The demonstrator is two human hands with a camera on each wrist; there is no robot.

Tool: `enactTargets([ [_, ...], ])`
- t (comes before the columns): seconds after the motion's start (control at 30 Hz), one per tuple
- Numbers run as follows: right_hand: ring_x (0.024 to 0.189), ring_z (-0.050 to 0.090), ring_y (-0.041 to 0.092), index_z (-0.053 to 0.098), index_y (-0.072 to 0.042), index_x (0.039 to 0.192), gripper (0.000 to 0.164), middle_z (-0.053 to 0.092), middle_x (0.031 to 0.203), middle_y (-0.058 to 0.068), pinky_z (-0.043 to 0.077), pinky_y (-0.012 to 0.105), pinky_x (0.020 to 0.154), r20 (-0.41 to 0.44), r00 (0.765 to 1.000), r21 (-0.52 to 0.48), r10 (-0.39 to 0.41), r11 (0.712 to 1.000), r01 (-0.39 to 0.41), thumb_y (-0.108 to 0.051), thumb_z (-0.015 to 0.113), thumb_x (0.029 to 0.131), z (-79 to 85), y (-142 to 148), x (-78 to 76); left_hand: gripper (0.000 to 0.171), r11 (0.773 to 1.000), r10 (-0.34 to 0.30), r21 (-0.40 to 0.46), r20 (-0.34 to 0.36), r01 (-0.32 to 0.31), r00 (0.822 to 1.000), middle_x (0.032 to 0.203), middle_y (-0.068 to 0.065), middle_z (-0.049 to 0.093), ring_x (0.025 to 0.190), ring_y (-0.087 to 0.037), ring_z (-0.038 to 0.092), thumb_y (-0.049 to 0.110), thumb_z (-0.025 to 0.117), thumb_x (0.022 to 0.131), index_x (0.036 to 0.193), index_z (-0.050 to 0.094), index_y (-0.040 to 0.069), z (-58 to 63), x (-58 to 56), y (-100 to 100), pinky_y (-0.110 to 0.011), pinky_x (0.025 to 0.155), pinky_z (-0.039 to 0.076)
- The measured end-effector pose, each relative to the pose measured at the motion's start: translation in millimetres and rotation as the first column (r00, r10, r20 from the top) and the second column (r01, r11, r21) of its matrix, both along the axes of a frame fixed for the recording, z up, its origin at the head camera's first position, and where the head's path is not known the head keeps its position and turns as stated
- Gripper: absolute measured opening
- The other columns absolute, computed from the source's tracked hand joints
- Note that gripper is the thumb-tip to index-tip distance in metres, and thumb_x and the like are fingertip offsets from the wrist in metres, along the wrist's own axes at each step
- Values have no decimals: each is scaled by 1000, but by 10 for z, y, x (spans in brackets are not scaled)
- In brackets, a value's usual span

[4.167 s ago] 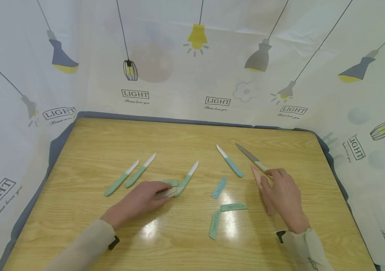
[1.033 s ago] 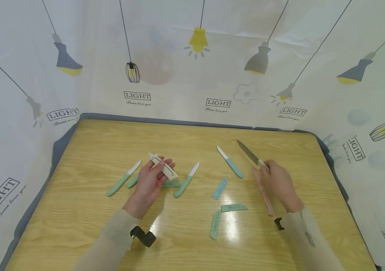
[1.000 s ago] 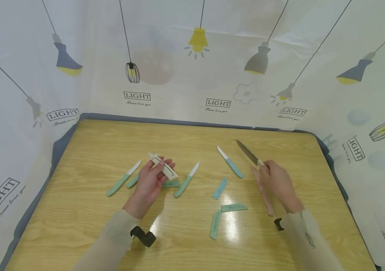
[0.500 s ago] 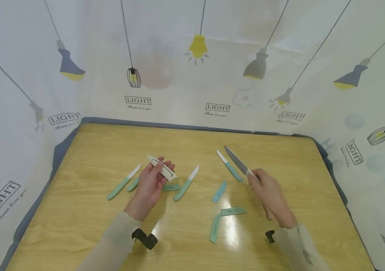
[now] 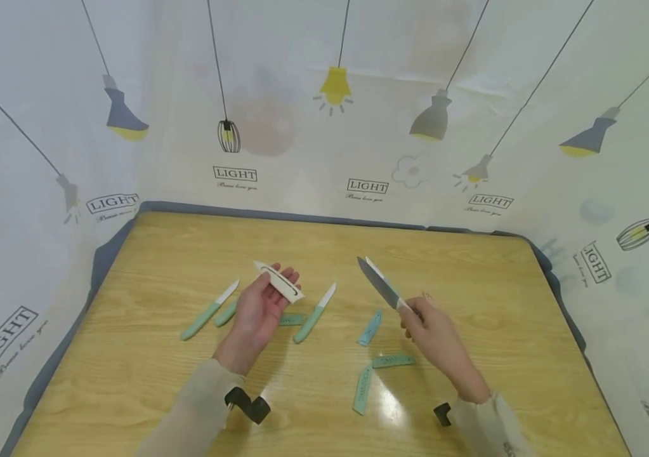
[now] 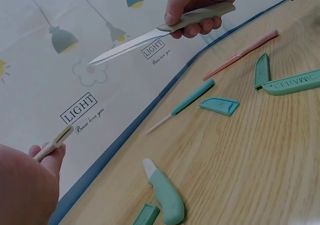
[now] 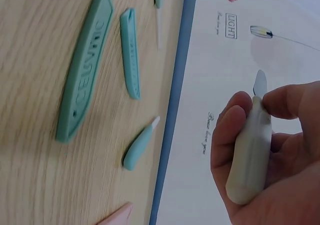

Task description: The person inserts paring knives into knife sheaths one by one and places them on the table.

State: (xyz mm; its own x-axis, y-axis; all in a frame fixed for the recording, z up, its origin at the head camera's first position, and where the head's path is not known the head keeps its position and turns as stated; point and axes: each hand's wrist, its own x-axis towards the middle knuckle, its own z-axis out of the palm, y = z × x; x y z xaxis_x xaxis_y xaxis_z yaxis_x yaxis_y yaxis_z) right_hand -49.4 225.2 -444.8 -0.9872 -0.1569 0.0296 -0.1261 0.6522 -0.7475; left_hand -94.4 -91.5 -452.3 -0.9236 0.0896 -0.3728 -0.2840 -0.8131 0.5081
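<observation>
My left hand (image 5: 255,317), palm turned up, holds a cream knife sheath (image 5: 280,283) between thumb and fingers, its slot showing in the left wrist view. The cream handle (image 7: 250,155) of a larger knife is gripped in my right hand (image 5: 434,333). That knife's grey blade (image 5: 378,284) points up and leftward, above the table, apart from the sheath. In the head view it overlaps a small blue-handled knife, seen whole in the left wrist view as a teal knife (image 6: 194,96). My right hand hides most of a pink sheath (image 6: 242,54) in the head view.
On the wooden table (image 5: 176,406) lie a green knife (image 5: 201,320) at left, another green knife (image 5: 226,313) partly behind my left hand, and a third green knife (image 5: 314,317). Green sheaths (image 5: 394,362) and a blue sheath (image 5: 370,328) lie in the middle. A printed curtain surrounds the table.
My left hand has lifted the cream sheath off the table and turned palm up. My right hand has raised the cream-handled knife and carried it leftward, over the blue knife.
</observation>
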Motion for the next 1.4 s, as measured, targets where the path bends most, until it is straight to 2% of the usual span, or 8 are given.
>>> enactTargets([
  [0.2,47,42,8,61,-11,98,27,60,70,7,41,25,42,23,1000,-48,21,999,-19,-33,46,103,4,-88,38,38,1000,-3,-6,-33,3,999,121,-17,53,126,-31,48,18,34,107,142,36,3,39,13,23,-37,102,45],
  [0.33,46,44,9,62,-10,98,28,60,69,9,52,40,83,11,999,-61,35,998,-34,-32,46,103,9,-112,39,39,1000,-1,-11,-50,0,999,116,-13,55,123,-29,52,19,40,105,141,38,4,44,14,23,-37,103,44],
  [0.53,46,48,10,62,-8,97,26,60,66,7,5,50,118,-31,998,-46,59,997,-60,-29,47,103,8,-122,35,29,998,23,-52,-27,-24,999,97,-6,58,96,-18,64,24,54,98,120,50,4,32,-2,25,-36,100,47],
  [0.8,54,53,11,62,-8,101,28,60,71,4,49,41,84,18,999,-47,39,998,-38,-30,46,103,12,-121,33,27,990,49,-134,30,-45,998,104,-7,58,96,-15,64,24,47,102,120,44,3,46,-18,37,-30,97,49],
  [0.93,59,58,17,63,-10,102,28,60,72,-1,49,35,66,23,999,-51,40,998,-39,-34,47,102,16,-119,37,34,997,45,-68,3,-45,999,113,-8,56,111,-21,58,27,38,105,131,39,4,47,-20,32,-32,101,46],
  [1.17,59,59,11,63,-10,102,27,60,70,-6,12,48,114,-9,998,-32,62,998,-62,-32,47,102,23,-149,54,29,999,43,33,-33,-42,999,128,-14,47,131,-29,41,16,29,107,134,30,5,79,-10,31,-35,107,39],
  [1.3,57,56,11,63,-12,101,29,60,70,-5,47,38,80,21,999,-31,44,999,-44,-36,47,102,39,-172,75,26,999,42,34,-45,-40,998,125,-13,46,129,-27,42,12,28,107,132,31,5,91,-11,41,-34,107,39],
  [1.4,55,54,13,64,-10,102,32,60,71,-2,46,27,48,40,998,-47,56,997,-54,-37,47,101,54,-195,93,26,999,40,34,-52,-38,998,120,-11,46,125,-25,42,12,28,107,133,31,6,105,-10,50,-33,107,39],
])
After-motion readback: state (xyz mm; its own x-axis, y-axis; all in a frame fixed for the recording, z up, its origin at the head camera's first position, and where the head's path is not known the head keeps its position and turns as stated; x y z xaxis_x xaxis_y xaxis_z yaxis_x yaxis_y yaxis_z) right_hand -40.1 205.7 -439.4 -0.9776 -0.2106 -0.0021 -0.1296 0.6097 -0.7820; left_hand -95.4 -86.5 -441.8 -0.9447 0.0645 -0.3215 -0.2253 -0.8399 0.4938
